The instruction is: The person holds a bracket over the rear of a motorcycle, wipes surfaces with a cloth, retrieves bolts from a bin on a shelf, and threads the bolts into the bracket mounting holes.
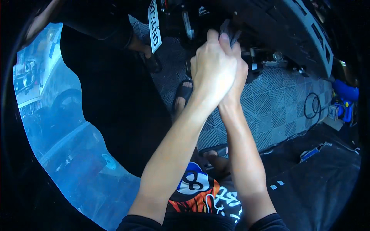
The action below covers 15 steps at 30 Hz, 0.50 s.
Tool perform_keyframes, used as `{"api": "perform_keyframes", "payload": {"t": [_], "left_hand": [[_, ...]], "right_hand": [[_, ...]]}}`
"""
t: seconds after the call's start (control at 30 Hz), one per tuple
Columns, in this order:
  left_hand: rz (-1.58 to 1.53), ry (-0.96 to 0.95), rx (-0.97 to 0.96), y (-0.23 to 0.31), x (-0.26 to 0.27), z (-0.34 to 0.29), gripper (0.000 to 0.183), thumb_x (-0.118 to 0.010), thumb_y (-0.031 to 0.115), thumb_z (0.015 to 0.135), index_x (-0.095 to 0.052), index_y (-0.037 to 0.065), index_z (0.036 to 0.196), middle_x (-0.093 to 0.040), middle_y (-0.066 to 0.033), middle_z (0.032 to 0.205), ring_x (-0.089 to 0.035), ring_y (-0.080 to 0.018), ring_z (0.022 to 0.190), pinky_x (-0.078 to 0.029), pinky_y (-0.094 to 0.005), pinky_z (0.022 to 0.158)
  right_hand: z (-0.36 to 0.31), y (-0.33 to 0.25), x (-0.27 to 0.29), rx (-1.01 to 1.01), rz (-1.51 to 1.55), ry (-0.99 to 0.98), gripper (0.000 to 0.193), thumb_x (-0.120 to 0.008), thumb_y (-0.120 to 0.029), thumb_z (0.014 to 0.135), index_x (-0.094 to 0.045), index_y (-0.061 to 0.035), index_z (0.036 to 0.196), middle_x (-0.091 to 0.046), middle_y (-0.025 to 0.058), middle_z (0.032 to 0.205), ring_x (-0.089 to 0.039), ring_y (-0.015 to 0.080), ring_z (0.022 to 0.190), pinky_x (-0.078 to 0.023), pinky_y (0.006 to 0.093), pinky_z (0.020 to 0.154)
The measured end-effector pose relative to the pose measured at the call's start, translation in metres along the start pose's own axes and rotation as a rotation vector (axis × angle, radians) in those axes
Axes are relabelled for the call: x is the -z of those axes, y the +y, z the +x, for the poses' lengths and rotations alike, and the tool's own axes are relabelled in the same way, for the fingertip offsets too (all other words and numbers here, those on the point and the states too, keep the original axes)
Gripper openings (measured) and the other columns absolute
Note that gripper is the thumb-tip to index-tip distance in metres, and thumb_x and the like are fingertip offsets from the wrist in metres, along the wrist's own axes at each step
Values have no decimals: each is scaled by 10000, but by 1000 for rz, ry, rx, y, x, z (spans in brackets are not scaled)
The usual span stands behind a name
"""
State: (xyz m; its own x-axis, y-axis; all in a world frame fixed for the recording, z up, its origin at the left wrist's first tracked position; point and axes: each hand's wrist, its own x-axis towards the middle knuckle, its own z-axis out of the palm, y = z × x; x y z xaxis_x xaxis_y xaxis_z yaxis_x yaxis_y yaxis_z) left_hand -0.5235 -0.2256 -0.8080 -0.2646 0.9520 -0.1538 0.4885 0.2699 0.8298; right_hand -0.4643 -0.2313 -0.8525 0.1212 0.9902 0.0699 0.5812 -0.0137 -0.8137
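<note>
My two hands are raised close together at the upper middle, both closed, with the forearms stretched out. My left hand (214,65) lies partly over my right hand (241,68) and hides some of its fingers. Between the fingertips a dark, thin, greyish piece (230,31) sticks out at the far side; its kind cannot be made out. Just beyond and to the right are dark vehicle parts, among them a large black slotted panel (308,30) and a metal fitting (278,57).
A white licence plate (154,29) hangs left of my hands. Another person's sandalled foot (152,61) stands on the grey patterned floor tiles (269,96). A blue tool (347,100) and a black cable (313,106) lie at the right. Black sheeting (300,192) covers the lower right.
</note>
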Motion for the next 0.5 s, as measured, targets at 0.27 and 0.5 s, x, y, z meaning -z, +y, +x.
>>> {"api": "perform_keyframes", "payload": {"t": [0.27, 0.5], "left_hand": [[12, -114, 92, 1, 8, -4, 383, -377, 338, 1046, -565, 6, 1080, -673, -316, 985, -653, -504, 954, -523, -531, 818], [80, -158, 109, -7, 0, 15, 430, -360, 361, 1041, -563, 8, 1180, -657, -335, 1073, -619, -514, 1058, -494, -541, 927]], "right_hand": [[-17, -11, 13, 19, 30, -4, 297, -620, -154, 941, -597, 0, 1195, -700, 158, 836, -705, 253, 758, -552, 356, 683], [1, 5, -9, 138, -165, 17, 402, -644, -261, 856, -556, 5, 1143, -676, 245, 837, -677, 446, 772, -542, 506, 645]]}}
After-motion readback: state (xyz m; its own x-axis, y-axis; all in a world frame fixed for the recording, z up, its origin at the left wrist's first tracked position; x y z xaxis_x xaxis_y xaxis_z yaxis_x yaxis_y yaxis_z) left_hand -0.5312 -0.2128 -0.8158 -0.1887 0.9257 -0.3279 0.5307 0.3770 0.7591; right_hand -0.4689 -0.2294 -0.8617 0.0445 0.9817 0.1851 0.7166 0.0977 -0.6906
